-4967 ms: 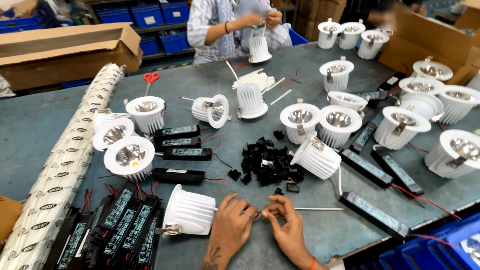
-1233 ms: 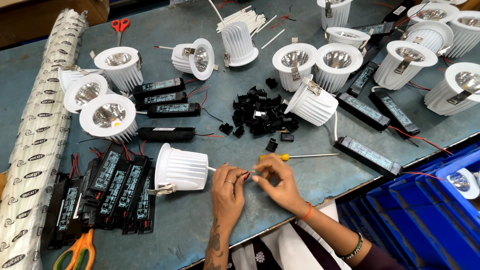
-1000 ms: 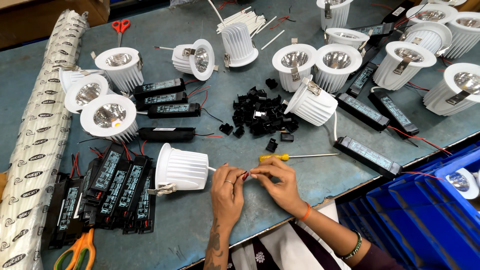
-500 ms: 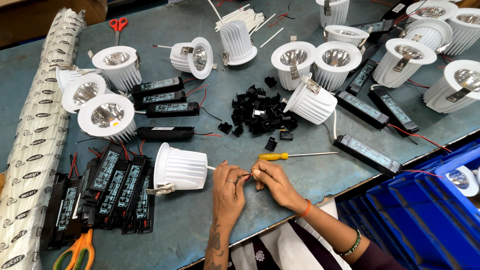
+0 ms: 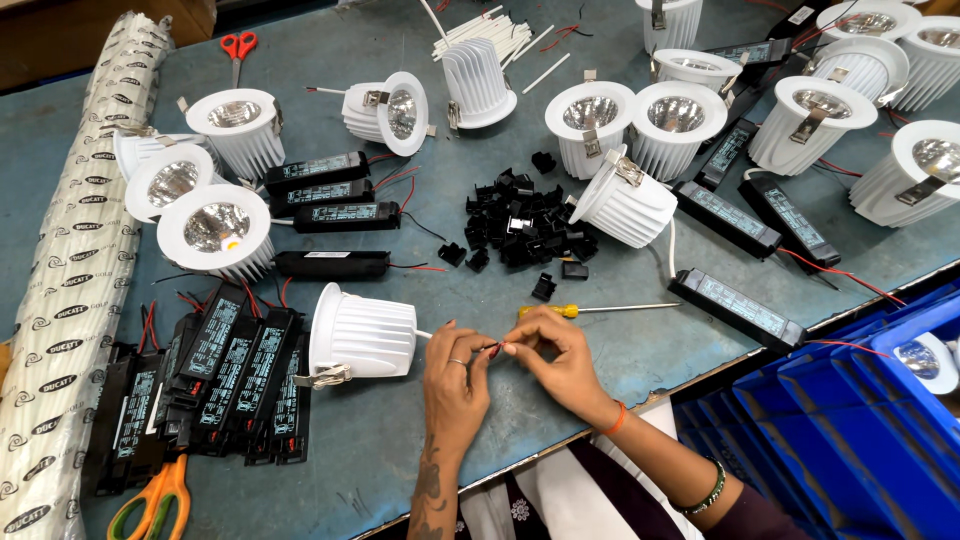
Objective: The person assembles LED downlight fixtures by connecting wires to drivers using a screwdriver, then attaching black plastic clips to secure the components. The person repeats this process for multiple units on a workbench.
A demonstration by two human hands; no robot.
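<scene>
My left hand [image 5: 455, 385] and my right hand [image 5: 560, 362] meet at the fingertips near the front edge of the bench. Both pinch a thin red and white wire that runs from a white downlight [image 5: 362, 335] lying on its side just left of my left hand. A yellow-handled screwdriver [image 5: 598, 309] lies on the bench right above my right hand. A heap of small black plastic connectors [image 5: 524, 225] sits farther back.
Several white downlights [image 5: 212, 232] and black driver boxes [image 5: 330, 214] are scattered over the blue-grey bench [image 5: 400, 460]. A long wrapped roll [image 5: 80, 280] lies at the left, orange scissors [image 5: 150, 500] at front left, red scissors [image 5: 237, 47] at the back, a blue crate [image 5: 850, 420] at front right.
My view has drifted a little. Both hands stay at the same spot, fingers working the wire ends; the right hand has shifted slightly left toward the left hand. The downlight has not moved.
</scene>
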